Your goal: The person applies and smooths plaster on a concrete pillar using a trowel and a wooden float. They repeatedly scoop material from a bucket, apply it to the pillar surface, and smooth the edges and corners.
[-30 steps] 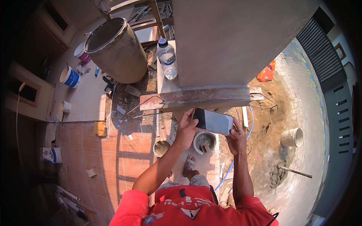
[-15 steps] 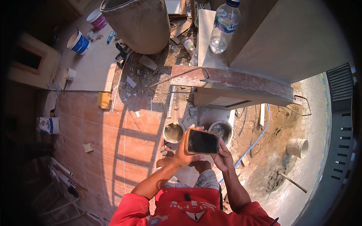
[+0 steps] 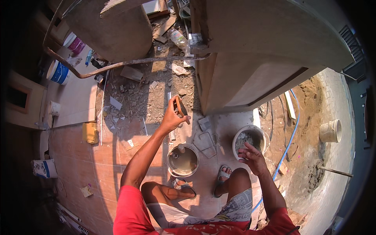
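Observation:
My left hand [image 3: 170, 119] grips a smartphone [image 3: 180, 106] in an orange-brown case by its edges, turned nearly edge-on and raised ahead of me. Its fingers close round the case from the left side. My right hand [image 3: 253, 157] is empty, with fingers apart, over the near edge of a pale bucket [image 3: 235, 145] that holds grey wet mix. Between my arms stands another bucket [image 3: 169, 166] with murky liquid and a tool handle in it. Part of the phone's screen is hidden by its angle.
A plastered block [image 3: 243, 80] rises close ahead on the right. A bent metal bar [image 3: 129, 62] crosses the upper left. Rubble and a plastic bottle [image 3: 179, 40] lie beyond. On the right are a blue hose [image 3: 291, 137], sand [image 3: 311, 98] and a white pail [image 3: 331, 131].
My right hand has let go of the phone and moved right and down. My left hand has carried the phone forward and left, tilting it edge-on. The view has shifted too.

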### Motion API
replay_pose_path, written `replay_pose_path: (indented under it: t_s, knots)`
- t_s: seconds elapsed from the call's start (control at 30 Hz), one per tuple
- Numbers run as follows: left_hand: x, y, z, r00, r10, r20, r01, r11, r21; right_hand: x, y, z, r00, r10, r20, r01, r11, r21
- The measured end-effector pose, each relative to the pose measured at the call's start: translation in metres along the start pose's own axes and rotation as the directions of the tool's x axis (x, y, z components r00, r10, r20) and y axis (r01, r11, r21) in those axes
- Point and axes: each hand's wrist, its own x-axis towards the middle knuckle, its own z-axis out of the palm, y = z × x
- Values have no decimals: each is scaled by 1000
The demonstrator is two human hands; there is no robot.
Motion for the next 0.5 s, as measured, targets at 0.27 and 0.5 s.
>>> replay_pose_path:
  t_s: [0.27,0.5]
  knots:
    - [138,-140,37,965,216,152,-258,889,379,20,69,-99,944,-277,-179,261,959,-107]
    - [169,-195,63,935,279,218,-343,867,362,16,112,-130,911,-296,-287,268,954,-133]
